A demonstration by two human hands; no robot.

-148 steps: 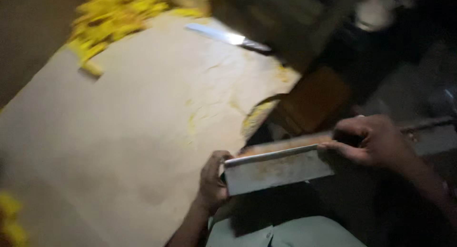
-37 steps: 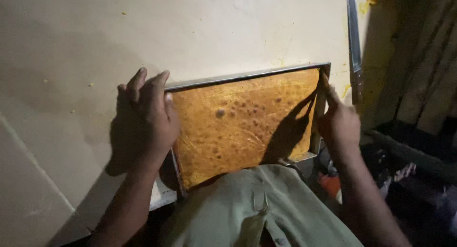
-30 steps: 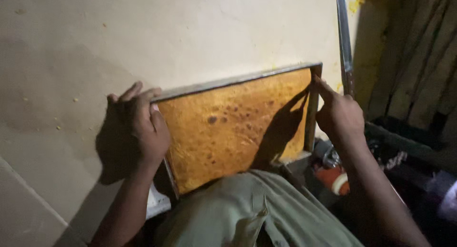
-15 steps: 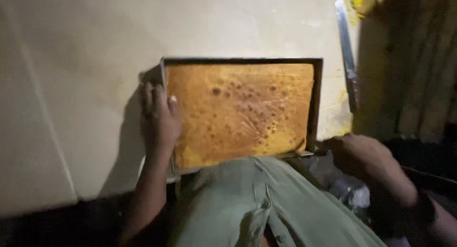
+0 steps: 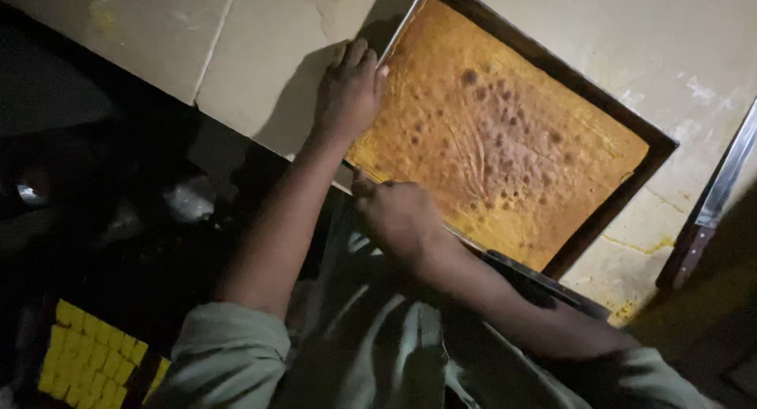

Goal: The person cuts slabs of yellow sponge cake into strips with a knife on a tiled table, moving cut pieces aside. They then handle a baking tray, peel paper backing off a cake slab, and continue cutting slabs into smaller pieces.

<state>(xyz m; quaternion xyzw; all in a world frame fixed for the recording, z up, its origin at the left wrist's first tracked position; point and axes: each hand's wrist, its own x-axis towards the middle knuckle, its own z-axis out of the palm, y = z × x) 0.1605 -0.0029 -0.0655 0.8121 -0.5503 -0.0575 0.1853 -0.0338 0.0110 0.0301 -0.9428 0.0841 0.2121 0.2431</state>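
Right hand moved onto tray near edge, left hand grip flat on corner, both unclasped

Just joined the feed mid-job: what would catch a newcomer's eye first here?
The rectangular metal tray of browned, speckled orange-yellow slab lies on the pale worktop. The left hand rests on its left edge, the right hand at its near edge. Yellow cut cubes sit bottom left.

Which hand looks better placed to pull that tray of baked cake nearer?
Probably the right hand: it sits at the tray's near edge, by the body. The left hand only rests on the side rim.
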